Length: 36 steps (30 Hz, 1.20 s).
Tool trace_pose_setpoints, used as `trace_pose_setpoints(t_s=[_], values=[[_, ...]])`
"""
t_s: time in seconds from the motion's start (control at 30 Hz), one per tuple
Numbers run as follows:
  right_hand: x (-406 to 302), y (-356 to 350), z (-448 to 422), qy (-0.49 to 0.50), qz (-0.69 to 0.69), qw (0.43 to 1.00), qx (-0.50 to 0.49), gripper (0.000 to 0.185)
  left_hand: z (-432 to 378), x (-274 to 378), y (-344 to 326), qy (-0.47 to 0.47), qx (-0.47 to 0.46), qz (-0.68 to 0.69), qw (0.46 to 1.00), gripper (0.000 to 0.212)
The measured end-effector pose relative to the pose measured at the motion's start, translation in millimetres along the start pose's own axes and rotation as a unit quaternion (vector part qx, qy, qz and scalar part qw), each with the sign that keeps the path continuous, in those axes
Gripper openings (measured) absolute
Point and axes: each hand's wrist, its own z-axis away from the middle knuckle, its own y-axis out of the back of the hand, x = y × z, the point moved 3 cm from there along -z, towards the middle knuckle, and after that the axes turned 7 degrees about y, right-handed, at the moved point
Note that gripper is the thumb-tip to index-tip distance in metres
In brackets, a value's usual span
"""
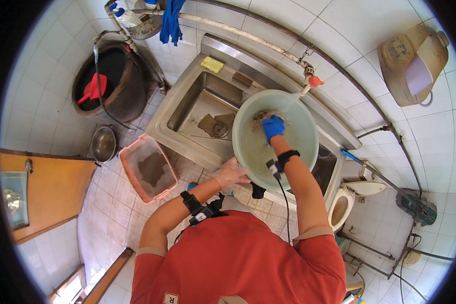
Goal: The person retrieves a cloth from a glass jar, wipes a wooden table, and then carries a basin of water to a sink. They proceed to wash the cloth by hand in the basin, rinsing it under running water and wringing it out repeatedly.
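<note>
A large pale green plastic basin [247,152] of cloudy water rests across the stainless steel sink [159,117]. My left hand [231,174], in a clear plastic glove, grips the basin's near left rim. Inside the basin is my right hand [273,128], covered by blue material that looks like a glove. It presses against a brownish, stringy mass [259,118]; whether the fingers close on it is hidden. Water runs into the basin from a tap [306,89] with a red handle.
A yellow cloth [212,64] and a brown block [242,79] lie on the sink's back ledge. The left bowl holds a drain strainer [219,130]. Left on the floor stand a pink-rimmed tub [171,190], a metal bowl [104,143] and a large dark vat [136,95]. A toilet [340,209] is at right.
</note>
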Motion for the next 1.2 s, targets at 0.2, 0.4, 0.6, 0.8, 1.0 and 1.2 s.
trace_pose_setpoints(t_s=[0.2,0.4,0.6,0.8,1.0,1.2], values=[[-23.9,23.9,112.8,0.355,-0.167,0.909,-0.138,0.037,-11.5,-1.9,2.0,0.047,0.016,-0.025,0.998,0.046],[56.4,56.4,129.3,0.288,0.088,0.896,-0.326,0.037,1.5,10.3,-15.0,0.032,0.013,-0.015,0.999,0.046],[114.8,87.0,63.8,0.154,0.051,0.987,-0.013,0.041,0.2,14.0,-33.5,0.042,0.019,-0.053,0.998,0.046],[143.2,98.0,79.7,0.063,0.126,0.98,-0.139,0.038,5.8,20.4,-41.4,0.017,0.034,-0.067,0.997,0.044],[156.5,103.6,123.7,0.098,0.033,0.982,0.157,0.033,9.2,21.1,-33.3,0.035,0.016,-0.031,0.999,0.046],[148.9,125.5,120.5,0.038,0.042,0.975,0.213,0.037,14.5,30.1,-15.4,0.046,0.018,-0.051,0.998,0.047]])
